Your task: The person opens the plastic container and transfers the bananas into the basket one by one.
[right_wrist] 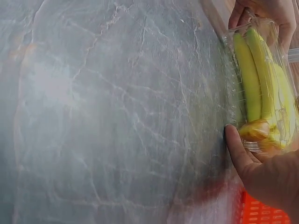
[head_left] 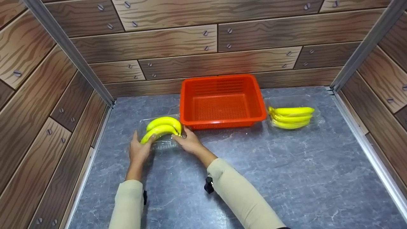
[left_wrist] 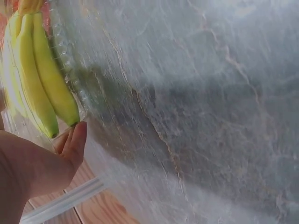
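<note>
Yellow bananas lie inside a clear plastic box left of the orange basket. My left hand grips the box's left end, its thumb over the near edge. At the opposite end my right hand holds the box by the corner, close to the basket's near left corner. In the right wrist view, both hands flank the box, with the banana stems toward the right hand. The left wrist view has the banana tips beside the left fingers.
An orange perforated basket stands against the back wall. To its right, a second clear box holds another bunch of bananas. Wood-patterned panels with metal edge strips border the grey marbled surface.
</note>
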Motion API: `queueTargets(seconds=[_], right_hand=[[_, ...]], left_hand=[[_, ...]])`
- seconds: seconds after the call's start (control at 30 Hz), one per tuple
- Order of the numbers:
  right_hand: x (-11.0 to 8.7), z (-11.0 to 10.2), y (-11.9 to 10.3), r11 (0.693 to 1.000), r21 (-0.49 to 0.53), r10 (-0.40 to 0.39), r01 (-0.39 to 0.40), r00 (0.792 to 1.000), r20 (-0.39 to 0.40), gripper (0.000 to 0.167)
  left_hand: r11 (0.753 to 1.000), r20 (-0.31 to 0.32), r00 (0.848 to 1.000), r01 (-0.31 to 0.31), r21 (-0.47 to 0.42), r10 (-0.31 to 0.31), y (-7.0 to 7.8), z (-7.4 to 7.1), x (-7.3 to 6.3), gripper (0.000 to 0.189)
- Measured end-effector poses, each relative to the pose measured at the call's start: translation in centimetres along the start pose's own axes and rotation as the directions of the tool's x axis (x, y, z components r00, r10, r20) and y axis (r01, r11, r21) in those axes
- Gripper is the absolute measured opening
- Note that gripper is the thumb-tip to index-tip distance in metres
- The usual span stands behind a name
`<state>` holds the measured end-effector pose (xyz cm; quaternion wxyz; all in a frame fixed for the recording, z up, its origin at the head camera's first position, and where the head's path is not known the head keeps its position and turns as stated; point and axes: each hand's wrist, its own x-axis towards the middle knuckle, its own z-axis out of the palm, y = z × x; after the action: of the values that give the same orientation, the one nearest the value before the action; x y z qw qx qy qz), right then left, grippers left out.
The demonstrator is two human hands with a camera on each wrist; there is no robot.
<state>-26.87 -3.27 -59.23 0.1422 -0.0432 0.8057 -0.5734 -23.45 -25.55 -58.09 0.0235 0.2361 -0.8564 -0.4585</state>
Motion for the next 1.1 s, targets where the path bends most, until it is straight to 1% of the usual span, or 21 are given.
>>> queueTargets(seconds=[0.13,0.27,0.37,0.5,0.7,0.93,1.1], right_hand=[[-0.21,0.34,0.36,1.0,0.004,0.027,-0.027,1.0,0.003,0.085],[-0.31,0.5,0.44,1.0,-0.006,0.001,-0.001,1.0,0.001,0.084],[-0.38,0.45,0.49,1.0,-0.003,-0.01,0.01,1.0,-0.001,0.083],[-0.44,0.2,0.41,1.0,-0.001,-0.005,0.005,1.0,0.003,0.082],[-0.59,-0.21,0.26,1.0,0.004,-0.004,0.004,1.0,0.001,0.084],[-0.5,-0.13,0.34,1.0,0.014,-0.026,0.026,1.0,-0.006,0.081],[-0.44,0.04,0.19,1.0,-0.009,-0.021,0.021,1.0,-0.01,0.083]], left_hand=[[1.0,0.003,1.0,0.005,-0.007,-0.005,-0.26,-0.01,-0.26,0.099],[1.0,-0.006,1.0,0.005,0.001,-0.005,-0.51,-0.07,-0.45,0.099],[1.0,0.001,1.0,0.014,-0.001,-0.014,-0.56,-0.05,-0.53,0.099],[1.0,0.011,1.0,0.018,-0.01,-0.018,-0.39,0.02,-0.5,0.1],[1.0,0.023,1.0,0.007,-0.004,-0.007,-0.02,0.16,-0.35,0.099],[1.0,0.019,1.0,-0.004,0.004,0.004,-0.11,0.12,-0.37,0.1],[1.0,0.026,1.0,-0.009,0.011,0.008,-0.04,-0.12,-0.29,0.101]])
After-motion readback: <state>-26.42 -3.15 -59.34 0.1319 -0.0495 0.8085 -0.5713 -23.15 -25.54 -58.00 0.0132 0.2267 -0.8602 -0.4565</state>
